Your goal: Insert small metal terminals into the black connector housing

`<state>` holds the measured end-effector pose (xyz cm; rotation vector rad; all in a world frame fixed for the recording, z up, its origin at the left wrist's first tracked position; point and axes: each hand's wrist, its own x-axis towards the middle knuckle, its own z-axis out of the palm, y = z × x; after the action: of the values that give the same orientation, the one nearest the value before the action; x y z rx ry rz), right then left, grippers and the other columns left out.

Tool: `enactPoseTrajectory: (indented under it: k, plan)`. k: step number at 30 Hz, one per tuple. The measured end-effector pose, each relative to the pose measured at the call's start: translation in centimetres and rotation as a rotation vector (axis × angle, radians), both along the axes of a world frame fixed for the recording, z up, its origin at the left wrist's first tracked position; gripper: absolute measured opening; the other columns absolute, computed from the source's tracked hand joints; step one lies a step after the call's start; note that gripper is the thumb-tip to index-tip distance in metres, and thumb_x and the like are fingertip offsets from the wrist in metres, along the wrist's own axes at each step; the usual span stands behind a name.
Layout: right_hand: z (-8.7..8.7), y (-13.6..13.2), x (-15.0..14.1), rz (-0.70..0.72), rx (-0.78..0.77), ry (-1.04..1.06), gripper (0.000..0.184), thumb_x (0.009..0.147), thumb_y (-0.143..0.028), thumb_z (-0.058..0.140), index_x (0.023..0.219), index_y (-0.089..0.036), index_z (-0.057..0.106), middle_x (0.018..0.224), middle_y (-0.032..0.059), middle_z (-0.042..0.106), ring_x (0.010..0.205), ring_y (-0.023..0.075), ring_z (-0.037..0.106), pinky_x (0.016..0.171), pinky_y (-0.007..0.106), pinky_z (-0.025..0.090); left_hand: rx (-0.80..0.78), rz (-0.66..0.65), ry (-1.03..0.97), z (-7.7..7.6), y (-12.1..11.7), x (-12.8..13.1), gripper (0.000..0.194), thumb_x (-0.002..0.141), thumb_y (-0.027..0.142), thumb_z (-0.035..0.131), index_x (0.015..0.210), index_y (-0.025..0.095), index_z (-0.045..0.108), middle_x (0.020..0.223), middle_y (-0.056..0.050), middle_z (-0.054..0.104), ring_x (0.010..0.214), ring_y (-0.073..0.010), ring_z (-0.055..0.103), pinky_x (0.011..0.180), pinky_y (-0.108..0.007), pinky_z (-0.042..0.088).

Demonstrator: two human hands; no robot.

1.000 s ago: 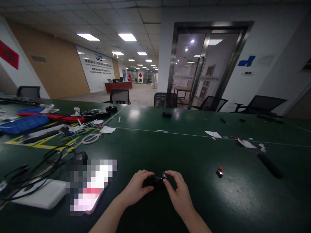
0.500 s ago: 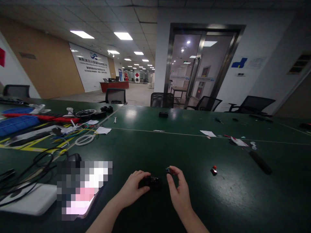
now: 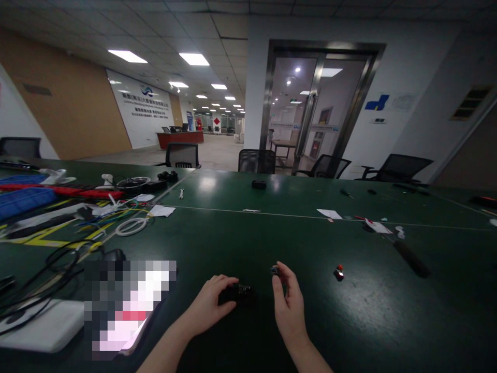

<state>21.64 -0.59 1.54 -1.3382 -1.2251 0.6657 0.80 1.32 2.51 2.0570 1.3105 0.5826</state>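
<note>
My left hand (image 3: 213, 303) is closed around the left end of a small black box-like device (image 3: 244, 294) on the dark green table. Metallic details show on its top edge, but its kind is not clear. To the right of it, my right hand (image 3: 288, 300) pinches a small blue-and-black part (image 3: 275, 271) between thumb and fingertips, just above the table and apart from the device. Farther right lies a small red-and-black piece (image 3: 339, 272) with a bright face.
A blurred-out phone-like screen (image 3: 143, 295) lies left of my hands, beside a white box (image 3: 46, 324) and black cables (image 3: 64, 259). Blue trays (image 3: 27, 202) and wires crowd the far left. A dark handled tool (image 3: 410, 258) lies to the right; a black block (image 3: 259, 184) stands farther back.
My right hand has moved slightly right, away from the device, with the small part still pinched. My left hand keeps its hold; the whole view has shifted slightly.
</note>
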Motion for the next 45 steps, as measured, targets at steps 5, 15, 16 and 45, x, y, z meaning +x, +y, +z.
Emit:
enactPoseTrajectory:
  k: [5, 15, 16, 45]
  plan:
    - [-0.5, 0.1, 0.1, -0.003, -0.013, 0.020, 0.041, 0.085, -0.043, 0.045, 0.120, -0.022, 0.047, 0.115, 0.0076, 0.058, 0.106, 0.0219, 0.053, 0.088, 0.037, 0.044, -0.007, -0.005, -0.007, 0.1, -0.1, -0.1, 0.044, 0.073, 0.021, 0.059, 0.117, 0.026, 0.053, 0.111, -0.003, 0.058, 0.103, -0.0217, 0.051, 0.092, -0.034, 0.039]
    - [-0.5, 0.0, 0.1, 0.015, -0.032, 0.040, 0.041, 0.085, -0.043, 0.045, 0.120, -0.022, 0.046, 0.116, 0.0073, 0.057, 0.107, 0.0216, 0.053, 0.087, 0.036, 0.044, 0.007, -0.018, -0.004, -0.3, 0.0, -0.4, 0.046, 0.073, 0.019, 0.057, 0.118, 0.026, 0.052, 0.113, -0.003, 0.058, 0.103, -0.0212, 0.051, 0.092, -0.033, 0.038]
    - [-0.5, 0.0, 0.1, 0.019, -0.030, 0.039, 0.041, 0.085, -0.043, 0.045, 0.120, -0.022, 0.046, 0.116, 0.0072, 0.057, 0.107, 0.0215, 0.053, 0.087, 0.036, 0.044, 0.005, -0.020, -0.003, -0.2, 0.0, -0.4, 0.046, 0.073, 0.019, 0.057, 0.118, 0.027, 0.052, 0.113, -0.003, 0.058, 0.103, -0.0213, 0.051, 0.092, -0.034, 0.038]
    - [1.1, -0.5, -1.1, 0.366, -0.058, -0.373, 0.021, 0.081, -0.028, 0.053, 0.100, -0.029, 0.061, 0.104, 0.0028, 0.061, 0.102, 0.0220, 0.052, 0.088, 0.038, 0.042, 0.047, -0.013, -0.011, -0.4, 0.1, -0.1, 0.045, 0.070, 0.018, 0.059, 0.115, 0.025, 0.055, 0.107, -0.004, 0.060, 0.100, -0.0216, 0.053, 0.090, -0.034, 0.040]
